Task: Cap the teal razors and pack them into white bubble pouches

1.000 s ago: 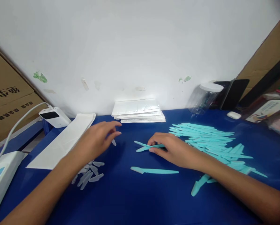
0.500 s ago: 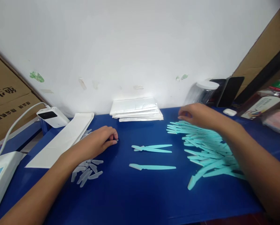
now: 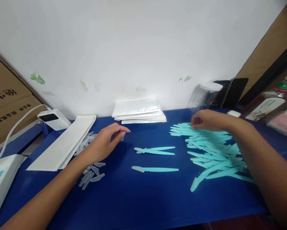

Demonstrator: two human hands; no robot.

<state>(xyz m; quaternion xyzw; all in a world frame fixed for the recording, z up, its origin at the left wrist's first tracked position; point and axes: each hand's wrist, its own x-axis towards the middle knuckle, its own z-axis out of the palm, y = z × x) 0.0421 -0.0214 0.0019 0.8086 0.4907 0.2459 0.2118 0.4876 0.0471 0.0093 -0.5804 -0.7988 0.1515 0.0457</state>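
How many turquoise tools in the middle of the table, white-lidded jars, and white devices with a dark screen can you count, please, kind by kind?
Turquoise tools in the middle, apart from the heap: 3
White-lidded jar: 1
White device: 1
Total: 5

My left hand (image 3: 106, 142) partly hides the clear piece (image 3: 123, 136) it pinches, and my left forearm (image 3: 59, 183) covers some of the clear pile (image 3: 95, 172). I cannot tell whether my right hand (image 3: 207, 120) grips anything; my right forearm (image 3: 260, 156) screens some turquoise sticks (image 3: 205, 156). The left edge cuts off the power strip (image 3: 4, 183).
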